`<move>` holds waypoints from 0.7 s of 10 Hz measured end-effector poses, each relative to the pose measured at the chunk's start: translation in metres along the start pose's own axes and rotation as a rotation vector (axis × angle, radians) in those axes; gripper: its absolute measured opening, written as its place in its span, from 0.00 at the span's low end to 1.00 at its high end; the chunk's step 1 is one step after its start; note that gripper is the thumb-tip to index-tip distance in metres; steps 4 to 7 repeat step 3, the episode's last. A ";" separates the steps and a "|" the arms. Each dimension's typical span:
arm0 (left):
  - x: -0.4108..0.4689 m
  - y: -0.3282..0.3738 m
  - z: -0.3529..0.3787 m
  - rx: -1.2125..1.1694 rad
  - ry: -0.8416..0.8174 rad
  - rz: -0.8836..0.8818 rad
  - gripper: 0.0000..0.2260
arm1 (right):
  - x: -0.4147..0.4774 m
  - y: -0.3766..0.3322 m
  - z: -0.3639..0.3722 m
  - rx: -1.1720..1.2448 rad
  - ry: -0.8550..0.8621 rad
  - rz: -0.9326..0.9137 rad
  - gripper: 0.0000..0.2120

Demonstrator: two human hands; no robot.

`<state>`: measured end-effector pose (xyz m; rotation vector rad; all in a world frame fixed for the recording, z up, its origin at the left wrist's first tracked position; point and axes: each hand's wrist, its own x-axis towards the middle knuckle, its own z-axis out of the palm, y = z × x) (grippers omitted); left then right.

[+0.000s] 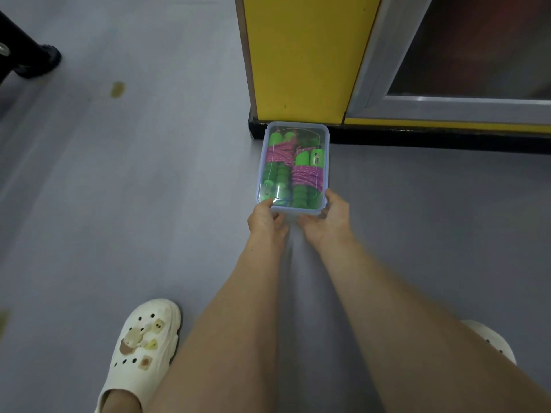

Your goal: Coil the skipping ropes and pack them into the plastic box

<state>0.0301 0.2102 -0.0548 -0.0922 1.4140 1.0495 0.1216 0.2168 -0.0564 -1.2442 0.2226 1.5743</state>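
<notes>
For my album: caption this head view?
Left hand and right hand grip a lidded plastic box of coiled skipping ropes.

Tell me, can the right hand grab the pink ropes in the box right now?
Probably not. The clear lid seems to cover the box, shutting the ropes in, and the right hand holds the box's near corner.

Light: even, soft, moderately bright indoor light; source not in view. One faint, diffuse shadow on the floor [290, 254] between the forearms [253, 293]. Pale glare streaks on the clear lid of the plastic box [293, 165]. Slight blur throughout, heaviest at the left edge. Wide-angle bending: yellow pillar [298, 55] leans. Window pane [477, 40] dark.
</notes>
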 end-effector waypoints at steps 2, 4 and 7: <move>-0.018 0.010 0.012 0.267 -0.029 0.019 0.17 | -0.020 -0.003 0.007 -0.501 0.021 0.033 0.09; -0.041 0.016 0.013 0.439 -0.071 0.070 0.13 | -0.039 -0.009 0.012 -0.741 0.018 0.006 0.07; -0.041 0.016 0.013 0.439 -0.071 0.070 0.13 | -0.039 -0.009 0.012 -0.741 0.018 0.006 0.07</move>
